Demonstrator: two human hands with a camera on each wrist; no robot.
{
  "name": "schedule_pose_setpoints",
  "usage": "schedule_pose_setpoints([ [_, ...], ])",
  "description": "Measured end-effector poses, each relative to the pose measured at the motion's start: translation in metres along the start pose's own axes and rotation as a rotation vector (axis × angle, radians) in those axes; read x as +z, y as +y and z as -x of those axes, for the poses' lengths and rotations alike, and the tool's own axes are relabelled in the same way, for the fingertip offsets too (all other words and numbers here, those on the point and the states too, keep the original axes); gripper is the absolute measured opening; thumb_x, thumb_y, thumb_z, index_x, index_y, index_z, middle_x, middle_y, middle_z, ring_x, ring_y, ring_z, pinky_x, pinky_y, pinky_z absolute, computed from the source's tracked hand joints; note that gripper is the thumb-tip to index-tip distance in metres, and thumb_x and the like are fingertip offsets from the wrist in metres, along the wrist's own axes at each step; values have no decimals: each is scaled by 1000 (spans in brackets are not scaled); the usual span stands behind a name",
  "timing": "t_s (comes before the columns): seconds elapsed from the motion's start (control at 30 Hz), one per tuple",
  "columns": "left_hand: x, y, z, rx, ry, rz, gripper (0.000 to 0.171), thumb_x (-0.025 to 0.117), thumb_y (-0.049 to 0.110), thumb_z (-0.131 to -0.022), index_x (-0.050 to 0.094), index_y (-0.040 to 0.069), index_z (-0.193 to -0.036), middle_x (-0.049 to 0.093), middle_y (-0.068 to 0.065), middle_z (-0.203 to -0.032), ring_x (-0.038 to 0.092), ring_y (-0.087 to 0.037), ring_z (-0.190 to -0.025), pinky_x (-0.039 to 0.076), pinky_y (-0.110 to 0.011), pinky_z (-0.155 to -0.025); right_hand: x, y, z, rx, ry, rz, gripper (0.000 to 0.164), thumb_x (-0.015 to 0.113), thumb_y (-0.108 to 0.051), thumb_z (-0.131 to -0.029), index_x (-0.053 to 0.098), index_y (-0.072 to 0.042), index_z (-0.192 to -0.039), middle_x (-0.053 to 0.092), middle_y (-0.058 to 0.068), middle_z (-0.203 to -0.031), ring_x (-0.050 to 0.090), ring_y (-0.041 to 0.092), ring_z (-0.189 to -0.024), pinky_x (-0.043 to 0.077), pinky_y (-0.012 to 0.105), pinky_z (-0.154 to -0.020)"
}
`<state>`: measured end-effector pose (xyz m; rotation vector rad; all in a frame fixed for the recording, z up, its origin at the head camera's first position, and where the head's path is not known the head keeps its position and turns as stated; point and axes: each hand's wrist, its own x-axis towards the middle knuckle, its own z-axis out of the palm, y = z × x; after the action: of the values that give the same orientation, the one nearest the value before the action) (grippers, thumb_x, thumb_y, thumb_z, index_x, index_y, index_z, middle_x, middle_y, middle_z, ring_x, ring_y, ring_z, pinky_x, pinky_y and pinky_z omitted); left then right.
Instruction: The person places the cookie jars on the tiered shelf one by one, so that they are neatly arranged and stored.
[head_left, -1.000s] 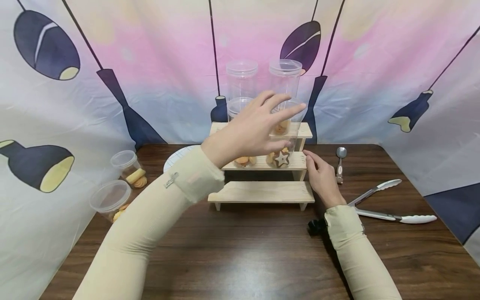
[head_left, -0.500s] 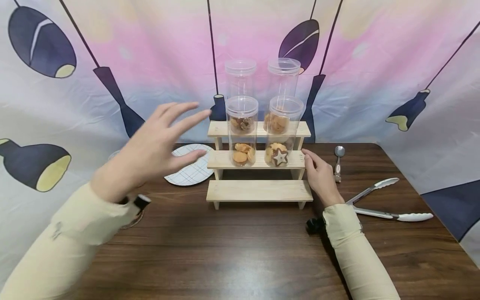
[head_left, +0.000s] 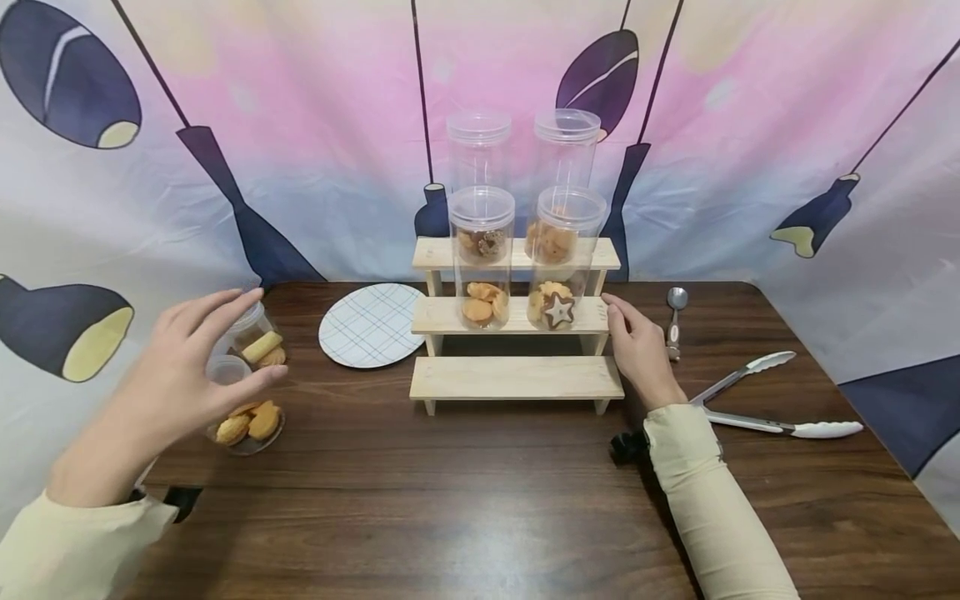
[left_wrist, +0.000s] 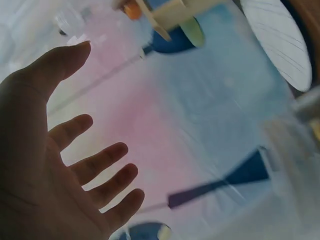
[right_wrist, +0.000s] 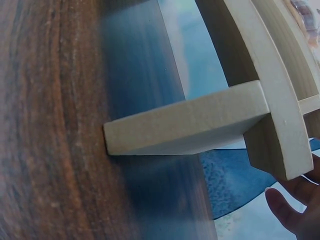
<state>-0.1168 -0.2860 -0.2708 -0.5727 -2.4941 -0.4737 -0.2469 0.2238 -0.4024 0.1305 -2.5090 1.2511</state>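
Note:
My left hand (head_left: 165,387) hovers with spread fingers over two clear plastic jars at the left; it holds nothing. The rear jar (head_left: 262,346) contains a yellow roll and cookies, the front jar (head_left: 251,425) several golden cookies. The hand partly hides both. My right hand (head_left: 637,350) grips the right end of the middle tier of a wooden three-step stand (head_left: 517,379); its fingertips also show at the board's end in the right wrist view. Two lidded cookie jars, one with round cookies (head_left: 483,308) and one with a star cookie (head_left: 558,310), stand on the middle tier.
Two more lidded jars (head_left: 480,154) stand on the top tier, behind. A white checked plate (head_left: 372,325) lies left of the stand. Beyond my right hand are a spoon (head_left: 677,300) and open tongs (head_left: 750,425). A printed cloth (head_left: 337,125) hangs behind the table.
My left hand has swung from in front of the stand's jars to the left, down toward the two jars there. My right hand has stayed at the stand.

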Motion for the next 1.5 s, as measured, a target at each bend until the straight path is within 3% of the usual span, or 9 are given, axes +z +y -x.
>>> schedule_pose_setpoints([
  [0.23, -1, -24, 31, -137, -17, -56, 91, 88, 34, -69, 48, 15, -149, 47, -28, -140, 36, -60, -122, 22, -68, -109, 1, -2, -1, -7, 0, -1, 53, 33, -53, -105, 53, -26, -146, 41, 4, -53, 33, 22, -43, 38, 38, -56],
  [0.37, -2, -34, 43, -208, -61, -102, 94, 88, 35, -70, 44, 15, -151, 46, -31, -138, 35, -59, -120, 24, -70, -102, 1, -2, -1, -4, 0, -5, 53, 33, -54, -105, 53, -27, -146, 41, 5, -53, 33, 23, -43, 38, 39, -55],
  [0.6, 6, -47, 58, -226, -87, -126, 104, 92, 36, -62, 44, 13, -151, 45, -35, -134, 36, -64, -115, 25, -72, -98, 2, 0, 2, -3, 5, -13, 53, 33, -54, -105, 54, -27, -145, 42, 5, -55, 33, 22, -43, 38, 38, -56],
  [0.73, 8, -50, 63, -280, -141, -122, 108, 91, 38, -64, 37, 18, -155, 40, -37, -139, 31, -67, -119, 23, -75, -98, 2, 1, 3, -4, 8, -12, 52, 33, -53, -105, 54, -26, -145, 42, 5, -56, 33, 22, -44, 38, 38, -56],
  [0.83, 9, -51, 66, -282, -157, -125, 107, 91, 38, -65, 36, 20, -156, 40, -37, -139, 33, -67, -118, 25, -75, -96, 2, 2, 3, -2, 9, -11, 52, 34, -52, -105, 54, -25, -145, 44, 5, -58, 34, 23, -45, 38, 38, -57],
  [1.13, 17, -52, 71, -237, -117, -104, 100, 91, 34, -65, 44, 14, -151, 48, -36, -130, 38, -65, -111, 29, -71, -93, 2, 3, 3, 5, -1, -12, 53, 33, -53, -105, 53, -27, -146, 42, 5, -56, 33, 22, -44, 38, 38, -57],
  [1.5, 22, -53, 76, -316, -154, -94, 88, 86, 36, -74, 46, 15, -149, 41, -38, -138, 33, -68, -116, 25, -75, -94, 1, 0, 1, -9, 11, 6, 52, 33, -52, -106, 54, -26, -146, 44, 6, -58, 36, 24, -48, 40, 39, -63],
])
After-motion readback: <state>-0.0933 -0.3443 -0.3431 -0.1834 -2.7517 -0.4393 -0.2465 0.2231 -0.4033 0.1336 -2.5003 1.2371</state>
